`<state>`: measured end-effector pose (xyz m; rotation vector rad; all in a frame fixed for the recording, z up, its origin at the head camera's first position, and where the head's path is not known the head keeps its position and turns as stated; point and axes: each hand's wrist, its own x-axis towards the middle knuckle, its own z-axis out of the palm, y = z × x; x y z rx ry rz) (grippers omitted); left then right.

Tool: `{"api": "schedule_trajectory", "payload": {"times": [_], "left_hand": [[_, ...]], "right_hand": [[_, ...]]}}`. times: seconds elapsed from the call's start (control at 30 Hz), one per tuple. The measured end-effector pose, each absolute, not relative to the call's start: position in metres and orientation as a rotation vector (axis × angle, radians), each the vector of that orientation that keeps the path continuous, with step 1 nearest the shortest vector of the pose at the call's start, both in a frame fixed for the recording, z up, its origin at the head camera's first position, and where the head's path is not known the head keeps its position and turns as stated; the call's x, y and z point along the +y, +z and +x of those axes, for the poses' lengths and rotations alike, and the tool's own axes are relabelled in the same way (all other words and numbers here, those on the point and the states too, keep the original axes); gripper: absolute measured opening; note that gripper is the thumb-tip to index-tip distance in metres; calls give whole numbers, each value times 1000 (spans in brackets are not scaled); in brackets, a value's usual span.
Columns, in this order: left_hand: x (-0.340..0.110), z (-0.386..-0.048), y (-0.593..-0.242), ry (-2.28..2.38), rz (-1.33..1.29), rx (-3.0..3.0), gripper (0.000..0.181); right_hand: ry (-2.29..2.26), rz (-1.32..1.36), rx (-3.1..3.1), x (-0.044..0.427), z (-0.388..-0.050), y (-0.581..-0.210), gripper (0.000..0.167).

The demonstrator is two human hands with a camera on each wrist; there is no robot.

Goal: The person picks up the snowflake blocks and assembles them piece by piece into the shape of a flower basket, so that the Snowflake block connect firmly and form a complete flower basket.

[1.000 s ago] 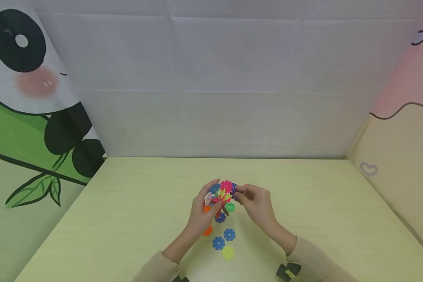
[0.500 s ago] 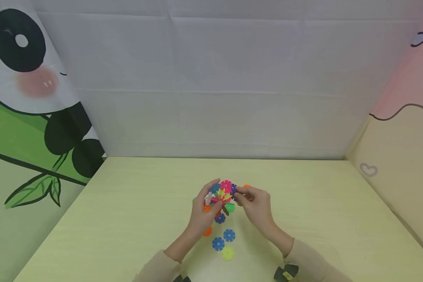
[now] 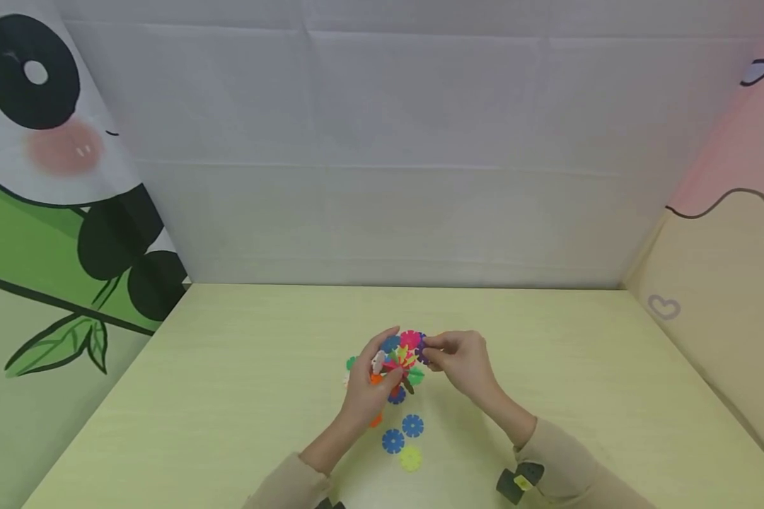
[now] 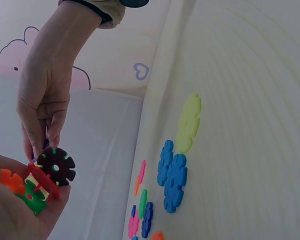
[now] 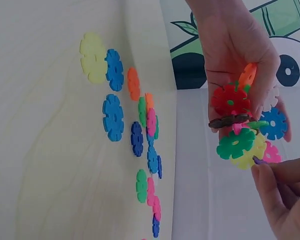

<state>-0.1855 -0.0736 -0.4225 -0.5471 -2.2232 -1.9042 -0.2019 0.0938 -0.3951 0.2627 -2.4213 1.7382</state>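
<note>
My left hand (image 3: 366,389) holds a cluster of interlocked, notched plastic snowflake discs (image 3: 409,359) above the table. Red (image 5: 230,99), green (image 5: 236,143) and yellow discs are among its pieces, with a dark brown disc (image 4: 56,166) showing in the left wrist view. From the other side, my right hand (image 3: 463,360) pinches a purple disc (image 3: 423,348) at the cluster's edge. In the right wrist view this purple disc (image 5: 258,160) appears edge-on against the yellow one. Whether its slot is engaged I cannot tell.
On the table (image 3: 242,396) below the hands lie loose discs: two blue (image 3: 392,441), a pale yellow one (image 3: 410,459) and an orange one partly hidden by the left wrist. Several more lie beyond the hands (image 5: 141,186). A white backdrop (image 3: 382,212) rises behind.
The left hand and cluster have dipped slightly, uncovering a green disc on the table to their left. The right hand keeps its pinch on the purple disc with only slight movement.
</note>
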Motion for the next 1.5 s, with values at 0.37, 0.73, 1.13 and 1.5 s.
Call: {"api": "schedule_trajectory", "payload": {"times": [0.37, 0.73, 1.13, 1.5], "left_hand": [[-81, -189, -420, -1945, -484, -2346, 55], [-86, -188, -408, -1949, -493, -2308, 55], [-86, -183, -410, -1843, -644, -2293, 54], [-80, -175, -396, -1457, -924, -2060, 50]], "right_hand": [[1759, 334, -2422, 100, -198, -404, 15], [1608, 438, -2377, 106, -192, -394, 17], [1495, 598, -2390, 105, -187, -397, 22], [1410, 644, -2105, 97, -173, -387, 20]]}}
